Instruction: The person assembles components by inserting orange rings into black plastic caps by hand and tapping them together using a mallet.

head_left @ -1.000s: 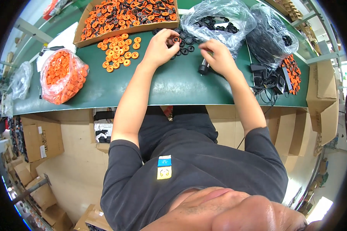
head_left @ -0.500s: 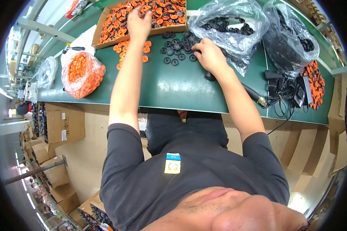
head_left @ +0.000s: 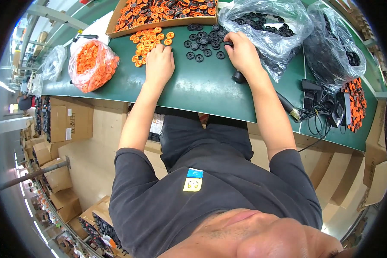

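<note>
My left hand (head_left: 160,64) is at the near right edge of a loose pile of orange plastic discs (head_left: 149,39) on the green table. Its fingers are curled down, and whatever is under them is hidden. My right hand (head_left: 244,52) is beside a group of black plastic discs (head_left: 205,39). Between its thumb and forefinger is a small black disc (head_left: 228,43), partly covered by the fingers. Behind the piles, a cardboard box (head_left: 167,22) holds many joined orange-and-black discs (head_left: 159,10).
A clear bag of orange parts (head_left: 92,66) stands at left. Two clear bags of black parts (head_left: 271,26) (head_left: 331,51) are at right. A black-handled tool (head_left: 288,105), cables (head_left: 316,112) and more orange-and-black pieces (head_left: 356,103) lie toward the right edge.
My left hand has come back from the box toward me, down to the orange discs. My right hand stays by the black discs. The view has shifted slightly.
</note>
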{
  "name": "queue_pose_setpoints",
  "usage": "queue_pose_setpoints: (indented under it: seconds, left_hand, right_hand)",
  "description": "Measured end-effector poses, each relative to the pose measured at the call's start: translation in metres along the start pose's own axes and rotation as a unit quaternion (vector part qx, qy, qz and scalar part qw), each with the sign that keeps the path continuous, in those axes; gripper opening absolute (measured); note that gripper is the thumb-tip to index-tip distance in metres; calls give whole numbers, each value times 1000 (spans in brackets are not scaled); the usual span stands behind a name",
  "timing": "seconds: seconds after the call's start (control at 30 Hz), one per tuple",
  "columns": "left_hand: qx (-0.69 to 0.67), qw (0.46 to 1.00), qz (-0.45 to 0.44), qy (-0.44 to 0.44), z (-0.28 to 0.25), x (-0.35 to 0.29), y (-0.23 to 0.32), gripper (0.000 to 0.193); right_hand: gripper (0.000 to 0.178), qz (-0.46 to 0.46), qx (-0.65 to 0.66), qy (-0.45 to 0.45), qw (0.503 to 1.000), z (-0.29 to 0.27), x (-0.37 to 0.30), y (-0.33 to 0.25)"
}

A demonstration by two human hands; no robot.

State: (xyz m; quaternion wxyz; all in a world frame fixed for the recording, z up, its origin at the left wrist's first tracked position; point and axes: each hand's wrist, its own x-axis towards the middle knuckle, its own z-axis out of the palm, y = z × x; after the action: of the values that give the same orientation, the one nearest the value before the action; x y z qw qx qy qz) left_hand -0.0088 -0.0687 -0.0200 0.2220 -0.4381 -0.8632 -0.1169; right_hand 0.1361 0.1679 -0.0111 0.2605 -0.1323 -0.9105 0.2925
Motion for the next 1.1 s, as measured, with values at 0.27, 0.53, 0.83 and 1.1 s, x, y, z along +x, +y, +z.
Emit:
queue_pose_setpoints:
  seconds: [0.27,0.53,0.83,1.1]
  left_hand:
    - [-428,898,-47,-88,-15,74,71,16]
    - [-718,659,-113,-194,29,73,97,29]
    - [-765,608,-121,-174,33,73,95,28]
    - [-752,618,-137,-187,36,73,94,27]
  right_hand:
    - [23,43,219,62,973,-10,-1,-1]
    - [17,-10,206,166,964,-15,1,1]
    - [25,-9,181,104,978,-19,0,-4]
    - [31,-6,159,67,985,-20,-1,-4]
